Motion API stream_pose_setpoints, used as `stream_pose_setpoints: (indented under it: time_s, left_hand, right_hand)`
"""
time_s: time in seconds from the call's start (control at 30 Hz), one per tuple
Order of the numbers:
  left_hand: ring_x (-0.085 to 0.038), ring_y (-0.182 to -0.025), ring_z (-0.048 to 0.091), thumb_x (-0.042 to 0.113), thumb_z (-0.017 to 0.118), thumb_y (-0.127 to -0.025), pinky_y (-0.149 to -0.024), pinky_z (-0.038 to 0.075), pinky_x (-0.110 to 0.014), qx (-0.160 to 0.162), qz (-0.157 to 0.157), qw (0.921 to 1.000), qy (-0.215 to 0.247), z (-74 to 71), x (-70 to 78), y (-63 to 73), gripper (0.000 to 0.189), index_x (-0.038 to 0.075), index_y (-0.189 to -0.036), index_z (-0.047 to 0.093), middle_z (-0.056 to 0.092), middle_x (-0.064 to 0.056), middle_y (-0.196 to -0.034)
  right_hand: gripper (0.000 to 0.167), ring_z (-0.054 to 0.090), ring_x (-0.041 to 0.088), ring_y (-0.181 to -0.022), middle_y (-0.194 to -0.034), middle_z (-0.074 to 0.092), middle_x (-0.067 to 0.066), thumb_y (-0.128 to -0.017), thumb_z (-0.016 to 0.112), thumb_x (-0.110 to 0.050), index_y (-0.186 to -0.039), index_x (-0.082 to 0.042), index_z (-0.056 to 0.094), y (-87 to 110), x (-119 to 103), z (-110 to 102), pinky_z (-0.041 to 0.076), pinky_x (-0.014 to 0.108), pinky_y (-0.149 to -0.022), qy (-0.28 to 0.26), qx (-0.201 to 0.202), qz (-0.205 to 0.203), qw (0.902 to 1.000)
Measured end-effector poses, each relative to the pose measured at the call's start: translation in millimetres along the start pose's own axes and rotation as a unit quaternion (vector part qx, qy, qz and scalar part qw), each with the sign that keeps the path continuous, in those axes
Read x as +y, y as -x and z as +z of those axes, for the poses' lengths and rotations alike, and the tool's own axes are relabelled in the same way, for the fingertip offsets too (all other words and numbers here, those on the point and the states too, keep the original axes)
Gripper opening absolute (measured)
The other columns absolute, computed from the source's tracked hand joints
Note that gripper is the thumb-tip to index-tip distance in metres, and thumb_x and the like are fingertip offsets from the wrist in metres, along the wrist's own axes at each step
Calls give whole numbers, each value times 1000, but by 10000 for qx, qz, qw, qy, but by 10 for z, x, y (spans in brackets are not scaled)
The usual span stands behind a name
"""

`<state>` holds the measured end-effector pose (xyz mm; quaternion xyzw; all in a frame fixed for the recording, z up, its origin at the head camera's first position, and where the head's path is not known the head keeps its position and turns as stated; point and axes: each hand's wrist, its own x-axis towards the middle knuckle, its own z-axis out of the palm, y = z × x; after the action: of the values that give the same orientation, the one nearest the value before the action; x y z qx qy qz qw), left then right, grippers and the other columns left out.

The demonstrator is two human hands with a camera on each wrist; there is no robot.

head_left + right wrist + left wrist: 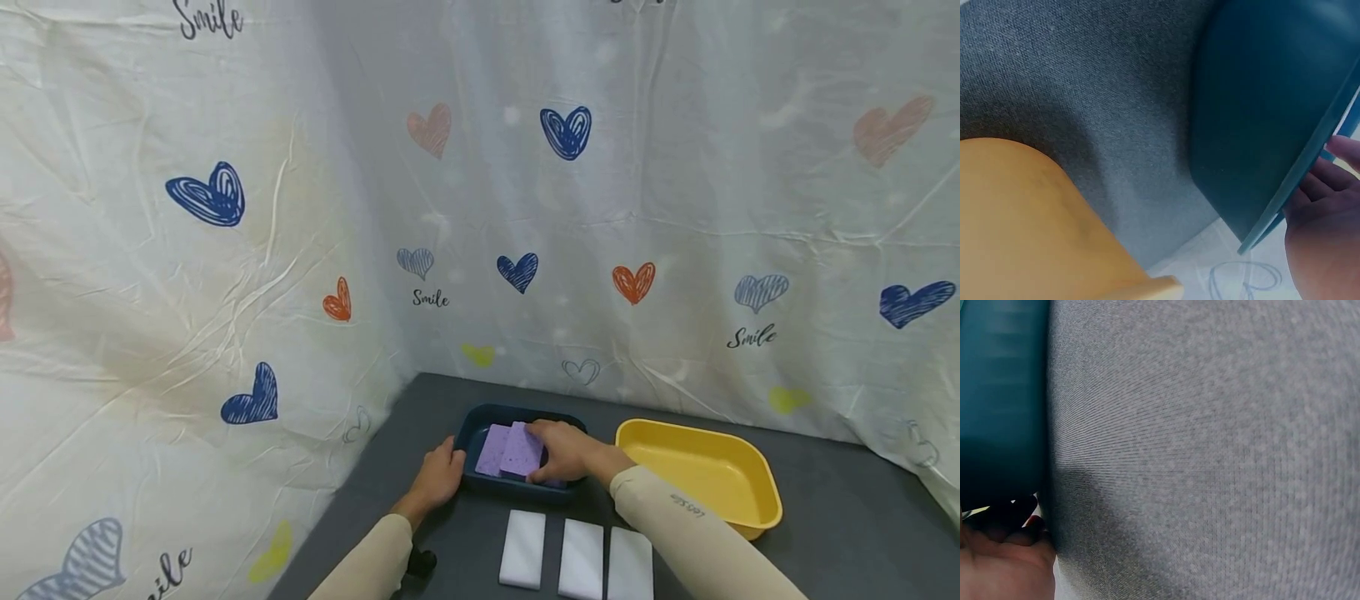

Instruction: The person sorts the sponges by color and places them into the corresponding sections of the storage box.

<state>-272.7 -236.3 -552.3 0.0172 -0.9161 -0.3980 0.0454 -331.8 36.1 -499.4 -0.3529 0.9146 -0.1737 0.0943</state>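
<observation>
- Left hand [437, 475]: extended forward, in contact with the left end of a dark blue bin; whether the fingers close round the rim cannot be told.
- Right hand [564, 450]: reaching in over the bin's right end, palm down; fingers at the far edge and thumb at the near edge of a purple sponge [521, 451], a narrow grip holding it lengthwise.
- Sleeves: cream, one per arm; the right sleeve [697, 517] bears small dark lettering.
- Held sponge: rectangular, speckled and porous; located inside the dark blue bin, overlapping its neighbour.
- Second purple sponge [491, 448]: same colour and form, lying in the bin to the left of the held one; a further bit of purple shows below the right hand.
- Dark blue bin [517, 490]: smooth, rounded corners, slanting walls, narrow rim.
- Yellow bin [697, 467]: smooth, rounded rectangle, to the right of the dark blue bin, partly behind the right forearm.
- White blocks, three [581, 560]: plain, oblong, flat, side by side in front of the dark blue bin; the rightmost lies just beside the right sleeve.
- Black object [422, 564]: small, next to the left sleeve, kind unclear.
- Tabletop [832, 508]: dark grey, fine woven texture in the wrist views.
- Curtain [637, 200]: whitish, creased, enclosing the table at back and left; printed with blue, orange, pink and yellow hearts and the word "Smile".
</observation>
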Motion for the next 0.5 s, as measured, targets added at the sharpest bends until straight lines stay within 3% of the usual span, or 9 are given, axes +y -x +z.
stream_pose_setpoints:
  time_s: [0.4, 0.5]
  left_hand:
    - [-31, -108, 66, 17, 46, -113, -109, 53, -66, -15, -3, 10000, 6, 26, -7, -17, 36, -4, -139, 60, 72, -20, -131]
    - [-31, -104, 67, 15, 47, -113, -102, 56, -63, 47, 98, 9999, -12, 9, -16, -11, 35, -5, -137, 60, 72, -20, -125]
  right_hand:
    - [90, 51, 37, -153, -169, 50, 14, -93, 80, -56, -164, -10, 50, 100, 84, -37, 41, 57, -127, -251, 175, 177, 9994]
    - [87, 50, 37, -153, -168, 51, 14, -95, 78, -56, -163, -8, 51, 147, 98, -141, 41, 58, -127, -311, 263, 142, 9991]
